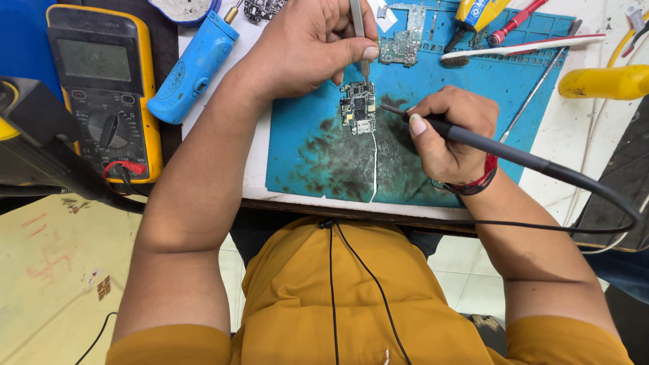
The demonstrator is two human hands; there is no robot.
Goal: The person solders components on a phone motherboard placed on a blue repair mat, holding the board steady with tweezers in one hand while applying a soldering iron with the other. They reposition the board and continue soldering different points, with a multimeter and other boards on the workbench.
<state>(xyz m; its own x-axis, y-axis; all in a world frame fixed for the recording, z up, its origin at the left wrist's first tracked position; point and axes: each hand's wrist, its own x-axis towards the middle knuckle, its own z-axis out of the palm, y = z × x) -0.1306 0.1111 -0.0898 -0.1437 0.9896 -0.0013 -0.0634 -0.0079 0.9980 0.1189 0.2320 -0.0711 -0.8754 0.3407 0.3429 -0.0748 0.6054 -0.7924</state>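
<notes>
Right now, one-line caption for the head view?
Left hand holds tweezers over a small circuit board on a blue mat; right hand aims a soldering iron.

The light is bright and even. Shadows are soft and small. The middle looks sharp. Things bend a little at the edges.

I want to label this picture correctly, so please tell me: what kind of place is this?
Most likely an electronics repair bench. A small circuit board lies on a stained blue work mat, the right hand holds a soldering iron to it, and a yellow multimeter sits beside the mat.
</notes>
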